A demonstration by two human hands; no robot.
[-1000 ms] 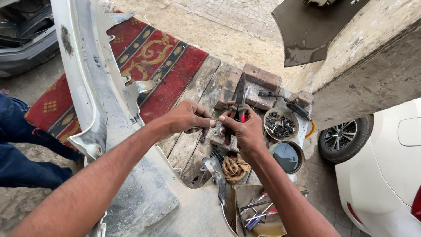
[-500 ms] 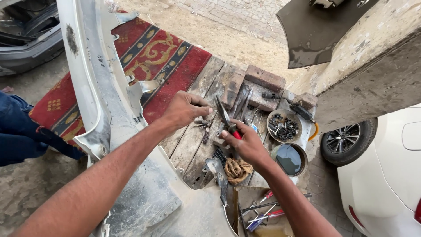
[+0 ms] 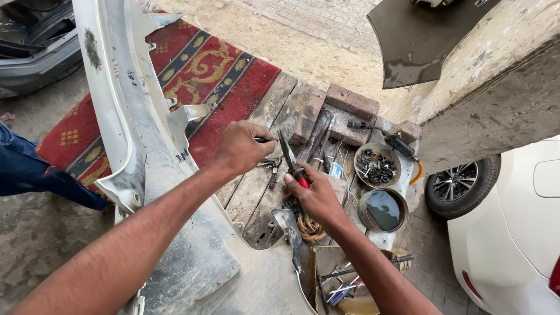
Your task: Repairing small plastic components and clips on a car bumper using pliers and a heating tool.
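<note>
Red-handled pliers (image 3: 293,166) sit in your right hand (image 3: 315,198), fingers wrapped shut round the grips low down, with the dark nose pointing up and away over the plank boards (image 3: 265,186); your left hand (image 3: 242,147) is curled closed on a small dark tool or fastener (image 3: 262,140) whose tip just shows past the knuckles (too little of it shows to say what it is). Keep the pliers' grip where it is, near the ends of the handles, so you get leverage, and bring the nose to the piece rather than the piece to the nose. Steady your left wrist against the white bumper panel (image 3: 134,151) just beside it, so the small part does not wander. Loose keys and bits (image 3: 271,169) lie on the boards between your hands; anything dropped there would be hard to pick out, so work over the bare wood nearer you. Further right stand a round tin of dark screws (image 3: 376,166) and a second tin with dark liquid (image 3: 383,210), with a brick (image 3: 352,102) behind; my judgement is that your right elbow is the risk to that liquid tin, so keep it tucked in
</note>
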